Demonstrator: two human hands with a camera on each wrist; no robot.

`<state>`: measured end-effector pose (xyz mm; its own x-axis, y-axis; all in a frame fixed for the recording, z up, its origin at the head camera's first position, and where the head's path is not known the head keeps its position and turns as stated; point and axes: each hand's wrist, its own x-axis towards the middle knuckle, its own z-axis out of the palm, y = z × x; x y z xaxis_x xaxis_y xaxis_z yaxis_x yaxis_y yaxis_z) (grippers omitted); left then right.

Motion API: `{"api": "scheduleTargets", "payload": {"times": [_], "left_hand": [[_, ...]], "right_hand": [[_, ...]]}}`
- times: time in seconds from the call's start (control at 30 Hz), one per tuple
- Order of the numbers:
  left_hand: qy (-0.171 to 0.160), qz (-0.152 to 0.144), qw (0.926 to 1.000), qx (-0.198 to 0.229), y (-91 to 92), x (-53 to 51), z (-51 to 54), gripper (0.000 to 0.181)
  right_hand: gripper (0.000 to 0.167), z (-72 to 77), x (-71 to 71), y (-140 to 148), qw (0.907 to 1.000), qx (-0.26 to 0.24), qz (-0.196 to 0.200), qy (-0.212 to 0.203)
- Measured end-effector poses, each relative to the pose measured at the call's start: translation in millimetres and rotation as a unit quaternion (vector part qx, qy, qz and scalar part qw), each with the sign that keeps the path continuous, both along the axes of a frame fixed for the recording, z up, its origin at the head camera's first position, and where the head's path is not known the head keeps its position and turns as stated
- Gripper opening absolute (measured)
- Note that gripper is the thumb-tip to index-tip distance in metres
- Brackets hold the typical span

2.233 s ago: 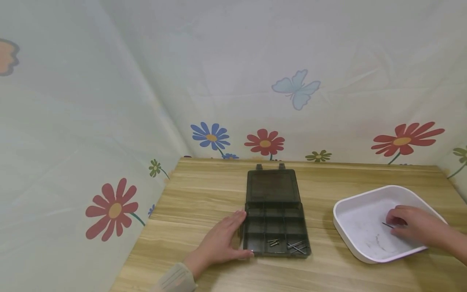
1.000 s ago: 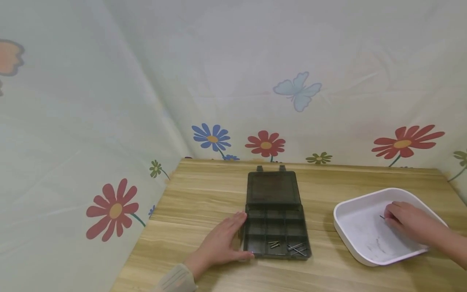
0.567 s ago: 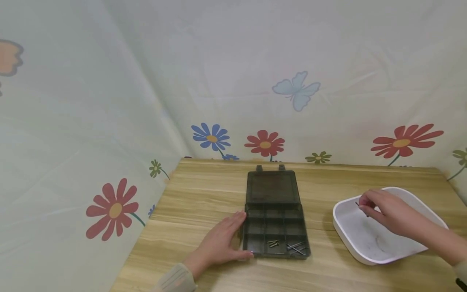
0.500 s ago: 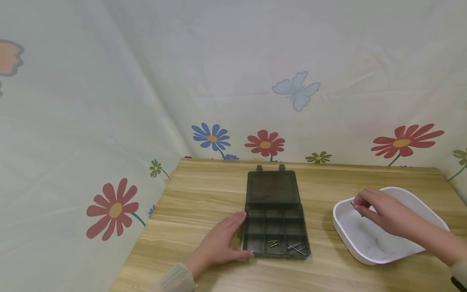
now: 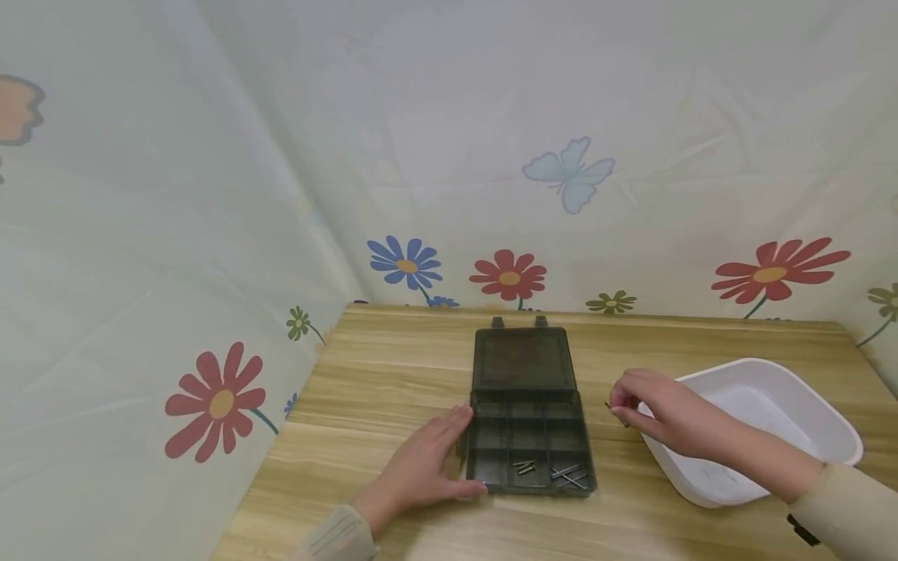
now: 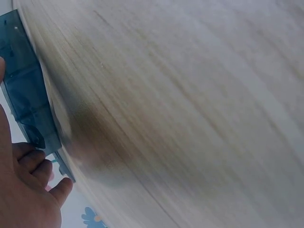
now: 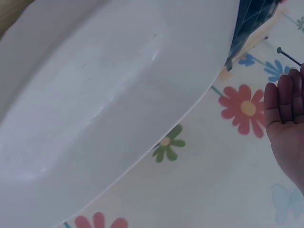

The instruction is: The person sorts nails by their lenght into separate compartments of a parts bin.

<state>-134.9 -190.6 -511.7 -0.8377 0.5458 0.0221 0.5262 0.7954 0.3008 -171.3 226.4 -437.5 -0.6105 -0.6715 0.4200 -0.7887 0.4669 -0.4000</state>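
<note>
My left hand (image 5: pixel 421 467) rests against the left side of a dark see-through compartment box (image 5: pixel 529 436), fairly straight fingers along it and thumb at the front corner. The box's lid (image 5: pixel 525 358) lies folded back. Short brass-coloured screws (image 5: pixel 525 467) lie in its front middle compartment, and several silver nails (image 5: pixel 570 474) cross in the front right one. Between box and white tray (image 5: pixel 838 436), my right hand (image 5: pixel 662 409) pinches a thin nail between thumb and fingers. In the right wrist view the nail (image 7: pixel 287 56) sticks out, showing a flat head.
The white tray stands on the right of the wooden table (image 5: pixel 393 351), partly hidden by the right forearm; small dark marks show on its floor. A flower-printed sheet (image 5: pixel 449 156) hangs behind the table and on its left side.
My right hand has picked up the nail from inside the white tray, lifted it and moved left past the tray's rim towards the box. The left hand and the box have stayed put.
</note>
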Motion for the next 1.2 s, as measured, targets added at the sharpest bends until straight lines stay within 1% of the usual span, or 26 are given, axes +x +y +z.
{"api": "scheduleTargets", "payload": {"times": [0.17,0.27,0.4,0.53,0.73,0.87,1.07,1.2], "left_hand": [[0.004,-0.003,1.0,0.005,-0.6,-0.2,-1.0,0.119],[0.007,-0.005,0.9999,0.007,-0.3,-0.7,-1.3,0.119],[0.002,-0.003,1.0,0.006,0.4,-0.7,-0.5,0.118],[-0.003,0.002,1.0,0.003,0.4,0.0,-0.5,0.118],[-0.004,0.002,1.0,0.003,-0.2,-0.2,-1.6,0.119],[-0.001,0.0,1.0,0.002,-0.2,-0.5,-1.9,0.119],[-0.002,0.002,1.0,0.002,-0.2,-0.1,-1.8,0.119],[-0.001,0.001,1.0,0.002,0.3,-0.3,-1.2,0.119]], "right_hand": [[0.028,-5.8,0.9,-24.5,0.9995,0.007,0.03,-0.007],[0.027,-11.1,2.8,-36.2,0.9988,0.004,0.05,-0.003],[0.027,-16.4,5.9,-48.3,0.9975,0.003,0.07,0.001],[0.028,-23.3,6.0,-56.7,0.996,0.008,0.086,0.021],[0.029,-33.4,5.8,-61.6,0.9932,0.029,0.093,0.063],[0.029,-35.8,6.3,-60.9,0.9906,0.042,0.095,0.089],[0.03,-42.8,7.0,-58.1,0.9891,0.039,0.095,0.105],[0.032,-47.1,7.9,-56.8,0.989,0.031,0.102,0.102]]}}
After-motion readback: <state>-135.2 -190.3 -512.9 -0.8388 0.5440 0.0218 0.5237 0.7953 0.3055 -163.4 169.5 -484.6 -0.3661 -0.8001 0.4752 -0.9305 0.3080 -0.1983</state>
